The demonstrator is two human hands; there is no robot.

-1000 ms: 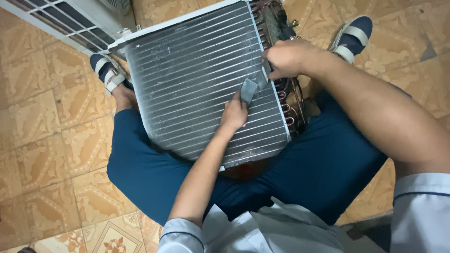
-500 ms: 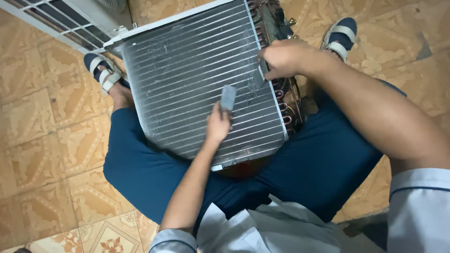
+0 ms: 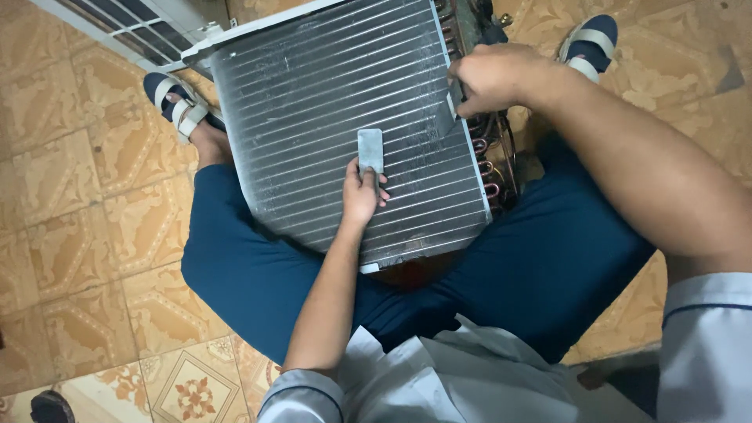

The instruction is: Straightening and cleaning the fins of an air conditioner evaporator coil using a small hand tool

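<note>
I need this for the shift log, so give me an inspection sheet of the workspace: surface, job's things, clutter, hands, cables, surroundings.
Surface: patterned tan floor tiles.
Job's things: silver finned metal coil panel propped on the person's lap; small flat grey rectangular tool lying against the fins.
Clutter: nothing seen.
Hands: left hand has its grip on the grey tool; right hand holds the panel's right edge.
Cables: none seen; copper tube bends at the panel's right side.
Surroundings: white louvred grille, top left.

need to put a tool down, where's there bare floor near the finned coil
Bare tiled floor lies left of the finned coil, beyond the sandalled foot. More tile shows at the upper right corner. The coil face is crowded: left hand with a flat grey tool, right hand at its edge.
</note>
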